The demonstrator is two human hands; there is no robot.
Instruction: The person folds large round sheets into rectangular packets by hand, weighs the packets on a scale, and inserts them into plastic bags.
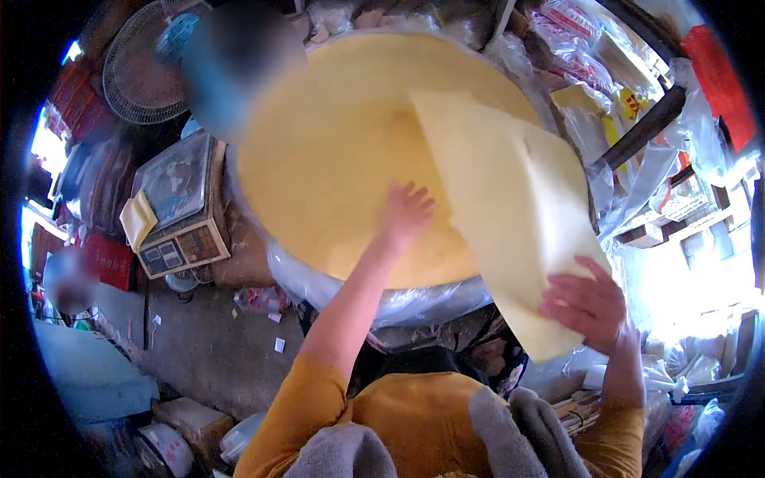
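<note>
My left hand (408, 209) is over the large round yellow surface (335, 191), its fingers spread and nothing in them; whether it touches the surface I cannot tell. My right hand (588, 307) grips the near right edge of a big pale yellow sheet (510, 191), fingers across its top and the thumb hidden. The sheet bends with a shiny fold near that hand. Its far part reaches across the right side of the round surface, and its near corner hangs past the edge towards my body.
Clear plastic (382, 307) wraps the rim of the round surface. A boxy stand (183, 199) with a folded yellow piece (139, 219) is at left, below a fan (151, 60). Shelving with a dark post (645, 127) and plastic bags lines the right. Small scraps lie on the floor (199, 327).
</note>
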